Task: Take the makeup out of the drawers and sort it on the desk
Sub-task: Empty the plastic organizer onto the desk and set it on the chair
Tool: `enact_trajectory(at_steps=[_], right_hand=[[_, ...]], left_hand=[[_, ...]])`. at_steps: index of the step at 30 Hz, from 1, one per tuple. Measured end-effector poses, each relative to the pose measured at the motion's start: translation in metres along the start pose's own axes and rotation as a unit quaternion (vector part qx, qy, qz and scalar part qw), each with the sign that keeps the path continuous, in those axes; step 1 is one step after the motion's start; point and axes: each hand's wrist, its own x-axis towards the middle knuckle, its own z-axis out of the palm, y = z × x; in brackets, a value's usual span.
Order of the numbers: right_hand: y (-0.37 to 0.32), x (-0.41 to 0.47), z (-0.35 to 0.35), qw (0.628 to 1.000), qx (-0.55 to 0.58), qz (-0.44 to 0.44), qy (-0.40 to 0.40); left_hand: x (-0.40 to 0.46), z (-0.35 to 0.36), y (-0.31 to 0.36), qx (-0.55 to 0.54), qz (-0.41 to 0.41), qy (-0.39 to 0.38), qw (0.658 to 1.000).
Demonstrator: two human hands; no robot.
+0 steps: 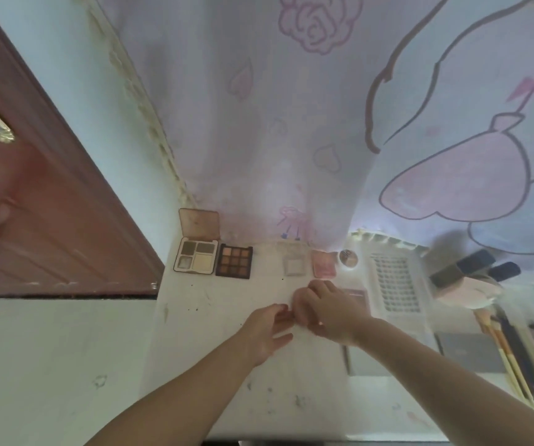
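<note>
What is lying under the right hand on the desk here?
A dark-edged flat case pokes out from beneath the right hand; most of it is covered. Whether the fingers hold something small where they meet the left hand is hidden.

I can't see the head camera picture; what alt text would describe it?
Two bare hands, left hand and right hand, meet over a white desk, fingers together; whether they hold anything is unclear. Behind them lie an open cream four-pan eyeshadow palette and a dark nine-pan palette.
</note>
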Motion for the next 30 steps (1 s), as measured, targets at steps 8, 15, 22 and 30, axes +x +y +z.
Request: enact_trajectory(at_steps=[8,15,22,30], right_hand=[[-0.051,0.008,-0.039,0.96,0.273,-0.032,0.049],[-0.076,0.032,-0.065,0.934,0.351,-0.068,0.021],[-0.093,0.091,-0.084,0.904,0.427,-0.014,-0.009],[-0.142,0.157,-0.08,0.947,0.318,-0.041,-0.003]], left_hand=[[-0.034,-0.032,0.006,-0.149,0.01,-0.121,0.981],[-0.048,-0.071,0.023,-0.182,0.05,-0.13,0.973],[-0.046,-0.128,0.035,-0.183,0.004,-0.061,0.981],[-0.04,-0.173,0.061,0.09,0.177,0.157,0.968]])
